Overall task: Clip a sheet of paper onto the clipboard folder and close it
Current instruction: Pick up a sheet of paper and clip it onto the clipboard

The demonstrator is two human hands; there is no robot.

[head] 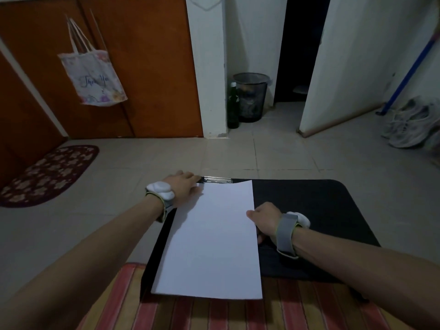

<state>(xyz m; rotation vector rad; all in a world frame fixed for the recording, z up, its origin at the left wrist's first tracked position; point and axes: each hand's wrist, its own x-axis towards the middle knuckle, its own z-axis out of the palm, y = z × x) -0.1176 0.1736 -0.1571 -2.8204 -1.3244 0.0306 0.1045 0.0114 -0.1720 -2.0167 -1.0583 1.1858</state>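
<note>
A black clipboard folder point(309, 210) lies open on the tiled floor, its near edge resting on a striped cloth. A white sheet of paper point(212, 239) lies on its left half, top edge at the metal clip point(217, 180). My left hand point(182, 186) rests at the sheet's top left corner, fingers reaching the clip's left end; whether it presses the clip I cannot tell. My right hand point(265, 219) pinches the sheet's right edge near the folder's spine, thumb on top.
A red-and-tan striped cloth point(214, 313) is nearest me. A dark floral mat point(47, 175) lies at left, a mesh bin point(251, 96) and green bottle point(232, 106) stand by the wall, and white shoes point(409, 127) sit at right.
</note>
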